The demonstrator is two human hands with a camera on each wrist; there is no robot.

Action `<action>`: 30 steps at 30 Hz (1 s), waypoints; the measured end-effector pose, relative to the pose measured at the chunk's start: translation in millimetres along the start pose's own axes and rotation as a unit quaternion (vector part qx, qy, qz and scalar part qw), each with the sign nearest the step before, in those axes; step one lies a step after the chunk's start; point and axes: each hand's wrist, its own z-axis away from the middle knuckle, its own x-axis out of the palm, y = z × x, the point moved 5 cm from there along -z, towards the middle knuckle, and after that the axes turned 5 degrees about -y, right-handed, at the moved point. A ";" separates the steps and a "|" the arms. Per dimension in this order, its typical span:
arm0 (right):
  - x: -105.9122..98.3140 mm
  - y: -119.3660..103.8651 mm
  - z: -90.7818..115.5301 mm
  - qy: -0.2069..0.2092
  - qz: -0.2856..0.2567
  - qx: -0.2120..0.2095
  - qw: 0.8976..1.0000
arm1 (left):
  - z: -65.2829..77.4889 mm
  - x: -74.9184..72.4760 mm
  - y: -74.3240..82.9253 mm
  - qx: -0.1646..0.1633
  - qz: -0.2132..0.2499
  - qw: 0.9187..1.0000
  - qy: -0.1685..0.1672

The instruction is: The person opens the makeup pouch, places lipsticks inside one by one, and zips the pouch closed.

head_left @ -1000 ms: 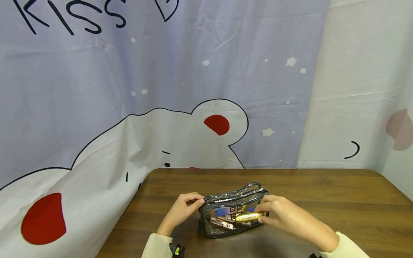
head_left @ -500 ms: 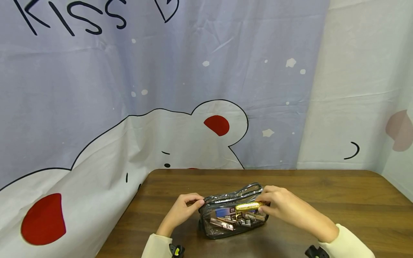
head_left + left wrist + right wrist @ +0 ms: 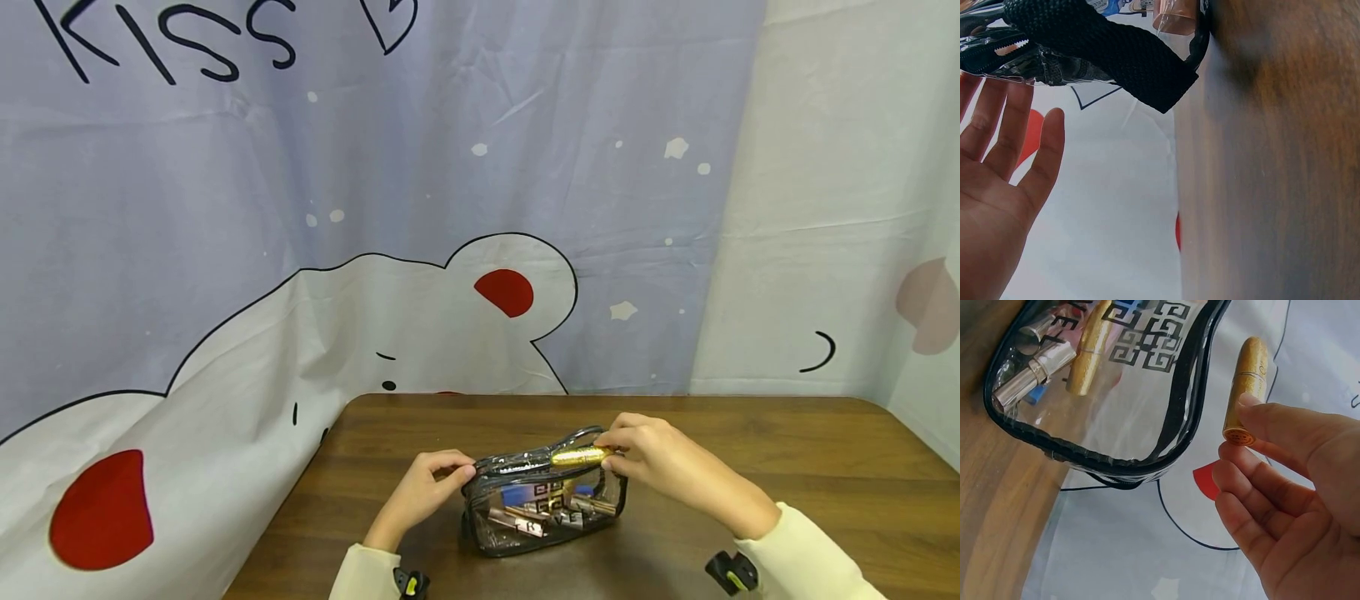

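A clear toiletry pouch (image 3: 555, 508) with black trim stands upright on the table, with cosmetics visible through its wall. At its upper left corner my left hand (image 3: 423, 492) pinches the top edge between thumb and fingers; in the left wrist view the little finger extends free, below a black strap (image 3: 1104, 50). My right hand (image 3: 652, 454) holds a gold lipstick (image 3: 1249, 387) by its base end between thumb and fingers. In the head view this lipstick overlaps the pouch's zipped top. Another gold tube (image 3: 1089, 356) and a silvery-pink tube (image 3: 1035, 375) lie inside the pouch.
The brown wooden table (image 3: 750, 483) extends around the pouch. A printed curtain (image 3: 450, 167) with a white bear hangs behind it. Black straps (image 3: 733, 572) circle both wrists over cream sleeves.
My right hand has raised the gold lipstick from in front of the pouch's front wall to the level of its top. The left hand has stayed at the pouch's corner.
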 end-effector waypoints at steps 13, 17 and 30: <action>9.6 15.7 -7.7 0.002 -0.010 0.018 1.000 | -0.4 0.5 0.5 0.006 -0.003 1.000 -0.001; 10.4 19.4 -10.2 -0.001 -0.011 0.024 1.000 | -0.9 0.7 0.3 0.002 -0.005 1.000 -0.002; 18.1 21.7 -17.7 -0.029 -0.012 0.030 0.999 | -0.7 -0.3 0.5 0.002 -0.005 1.000 -0.003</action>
